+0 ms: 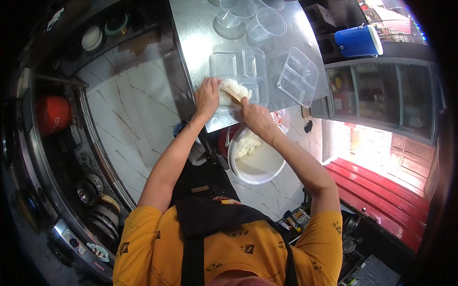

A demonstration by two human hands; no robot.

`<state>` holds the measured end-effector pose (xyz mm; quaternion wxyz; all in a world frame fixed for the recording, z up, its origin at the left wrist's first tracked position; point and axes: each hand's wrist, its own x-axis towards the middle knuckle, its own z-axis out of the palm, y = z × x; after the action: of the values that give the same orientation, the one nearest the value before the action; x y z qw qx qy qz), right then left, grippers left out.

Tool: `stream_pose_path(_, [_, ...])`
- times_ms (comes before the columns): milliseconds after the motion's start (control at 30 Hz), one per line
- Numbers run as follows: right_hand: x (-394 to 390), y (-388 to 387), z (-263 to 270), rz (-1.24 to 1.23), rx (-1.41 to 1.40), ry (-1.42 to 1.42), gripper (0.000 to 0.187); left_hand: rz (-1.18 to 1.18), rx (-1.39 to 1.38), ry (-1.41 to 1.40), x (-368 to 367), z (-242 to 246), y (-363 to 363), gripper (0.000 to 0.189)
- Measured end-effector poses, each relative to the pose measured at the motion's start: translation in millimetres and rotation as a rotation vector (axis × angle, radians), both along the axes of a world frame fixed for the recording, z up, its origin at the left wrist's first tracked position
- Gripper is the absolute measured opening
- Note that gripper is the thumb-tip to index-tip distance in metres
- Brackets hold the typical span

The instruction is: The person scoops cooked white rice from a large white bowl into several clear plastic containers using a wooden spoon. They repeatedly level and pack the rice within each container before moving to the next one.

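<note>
My right hand (254, 115) is closed on the handle of a wooden rice paddle (232, 95), whose blade lies against white cooked rice (234, 87). The rice sits in the near left compartment of a clear plastic divided tray (265, 73) on a steel table. At that tray's near left edge is my left hand (208, 95), its fingertips against the rim beside the rice; whether they pinch it is hard to tell. Below my right forearm stands a white round tub (263, 169) with more cooked rice (248, 145) along its far left side.
On the steel table (193, 39), several clear plastic cups (266, 25) stand behind the tray, and a second clear divided piece (300, 77) lies at the right. A blue drink cooler (357, 41) stands beyond it. A red slatted surface (383, 203) is at the lower right.
</note>
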<state>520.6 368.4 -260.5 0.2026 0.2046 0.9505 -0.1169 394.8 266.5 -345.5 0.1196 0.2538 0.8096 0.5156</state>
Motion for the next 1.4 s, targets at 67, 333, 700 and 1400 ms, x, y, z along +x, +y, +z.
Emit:
stream_pose_path(67, [-1,3,-3,-0.002,-0.038,0.022,0.013,0.009,0.015,0.002,2,1,2,0.040])
stream_pose_path(333, [5,-2,34,-0.029,0.143,-0.045,0.011,-0.015,0.026,0.032,0,-3,0,0.039])
stream_pose_path(700, [0,-7,-7,0.094,0.220,0.102,0.011,-0.012,0.034,0.047,2,-1,0,0.037])
stream_pose_path(1400, [4,30,18,-0.070,0.089,0.046,0.020,-0.036,0.046,0.150,0,-9,-1,0.038])
